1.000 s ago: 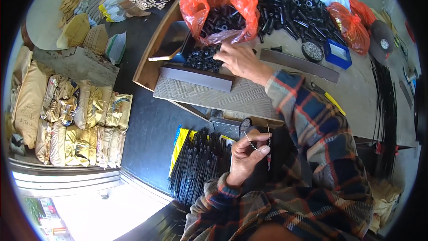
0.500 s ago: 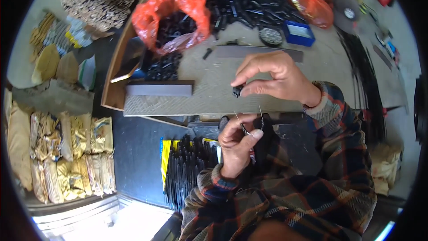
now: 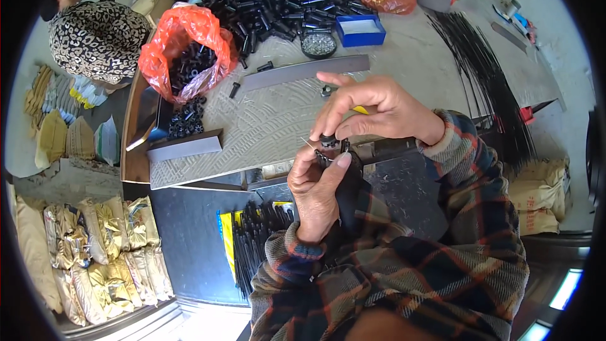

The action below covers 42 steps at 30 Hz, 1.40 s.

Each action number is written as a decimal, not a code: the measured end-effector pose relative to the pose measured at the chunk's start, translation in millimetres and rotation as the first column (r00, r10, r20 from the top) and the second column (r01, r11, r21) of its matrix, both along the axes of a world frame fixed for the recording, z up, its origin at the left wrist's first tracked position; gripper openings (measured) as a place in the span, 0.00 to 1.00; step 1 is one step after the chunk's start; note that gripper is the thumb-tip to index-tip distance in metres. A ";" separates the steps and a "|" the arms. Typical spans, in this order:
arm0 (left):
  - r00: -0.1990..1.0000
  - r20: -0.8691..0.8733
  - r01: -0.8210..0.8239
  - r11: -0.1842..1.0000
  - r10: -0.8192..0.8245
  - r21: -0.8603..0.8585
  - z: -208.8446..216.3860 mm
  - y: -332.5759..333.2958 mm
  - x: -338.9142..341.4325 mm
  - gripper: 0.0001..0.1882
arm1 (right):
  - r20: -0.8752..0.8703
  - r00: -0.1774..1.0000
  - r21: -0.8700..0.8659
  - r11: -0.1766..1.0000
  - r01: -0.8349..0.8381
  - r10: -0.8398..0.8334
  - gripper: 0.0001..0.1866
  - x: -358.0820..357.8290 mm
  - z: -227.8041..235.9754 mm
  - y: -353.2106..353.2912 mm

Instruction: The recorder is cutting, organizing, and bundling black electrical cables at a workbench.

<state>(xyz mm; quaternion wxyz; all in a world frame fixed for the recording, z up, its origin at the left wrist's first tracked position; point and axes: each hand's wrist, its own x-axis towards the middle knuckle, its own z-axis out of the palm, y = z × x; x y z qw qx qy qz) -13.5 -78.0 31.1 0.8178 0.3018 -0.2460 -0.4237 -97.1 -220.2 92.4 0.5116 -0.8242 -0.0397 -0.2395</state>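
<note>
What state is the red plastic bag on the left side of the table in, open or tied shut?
Open: the red plastic bag has its mouth spread wide, with black parts visible inside.

Red print (image 3: 538, 221) (illegible here) marks tan sacks (image 3: 538, 189).

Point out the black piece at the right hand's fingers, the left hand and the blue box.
Black piece (image 3: 329, 141), head view, its visible middle.
Left hand (image 3: 315, 198), head view, its middle.
Blue box (image 3: 365, 40), head view, its near wall.
</note>
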 end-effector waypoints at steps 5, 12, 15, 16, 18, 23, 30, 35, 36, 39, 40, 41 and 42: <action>1.000 0.011 -0.004 0.999 0.003 0.045 -1.7 -5.5 -5.6 0.13 | -0.016 0.999 -0.146 0.988 0.043 -0.046 0.07 -10.0 1.0 -7.8; 1.000 -0.029 0.007 1.000 -0.008 -0.012 -6.3 -5.4 -0.4 0.14 | 0.143 0.964 -0.608 0.748 0.266 -0.226 0.11 -7.7 15.8 11.4; 0.999 0.043 -0.024 1.000 0.024 0.003 -8.8 -5.8 1.4 0.13 | 0.148 0.949 -0.597 0.740 0.310 -0.278 0.11 -5.2 3.6 15.9; 1.000 0.027 0.004 1.000 -0.004 -0.002 -13.0 -4.3 5.2 0.13 | 0.190 0.942 -0.559 0.759 0.335 -0.275 0.11 -4.1 -0.7 16.9; 0.998 0.025 0.056 0.998 -0.055 -0.040 -22.1 -2.0 13.0 0.13 | 0.232 0.932 -0.516 0.777 0.361 -0.279 0.11 -3.7 -8.6 19.2; 0.999 0.027 0.039 0.999 -0.038 -0.014 -20.9 -1.2 16.6 0.15 | 0.287 0.889 -0.408 0.793 0.451 -0.358 0.11 -4.9 -17.8 24.9; 0.999 0.033 0.039 0.998 -0.037 -0.051 -14.2 2.8 17.8 0.16 | 0.338 0.870 -0.376 0.796 0.474 -0.359 0.10 -1.5 -21.1 27.7; 0.999 0.053 0.006 0.998 -0.002 -0.065 -5.1 2.2 14.3 0.15 | 0.473 0.842 -0.438 0.760 0.481 -0.260 0.10 0.3 -28.7 26.6; 0.997 0.071 -0.014 0.996 0.020 -0.088 -4.5 2.0 14.6 0.15 | 0.474 0.841 -0.436 0.760 0.482 -0.261 0.10 0.1 -29.8 27.0; 0.995 0.084 -0.041 0.995 0.048 -0.087 -4.9 4.0 14.2 0.15 | 0.473 0.841 -0.409 0.780 0.474 -0.263 0.12 0.7 -35.8 32.2; 0.995 0.080 -0.050 0.992 0.059 -0.119 -8.5 4.5 15.0 0.15 | 0.405 0.840 0.019 0.922 0.387 -0.361 0.13 3.8 -40.7 40.5; 0.995 0.076 -0.059 0.987 0.071 -0.150 -12.4 5.1 15.9 0.15 | 0.303 0.856 0.454 0.853 0.256 -0.418 0.15 6.0 -45.9 45.3; 0.993 0.060 -0.094 0.986 0.103 -0.135 -16.2 7.2 16.7 0.15 | 0.226 0.904 0.466 0.855 0.227 -0.363 0.16 4.4 -51.6 45.3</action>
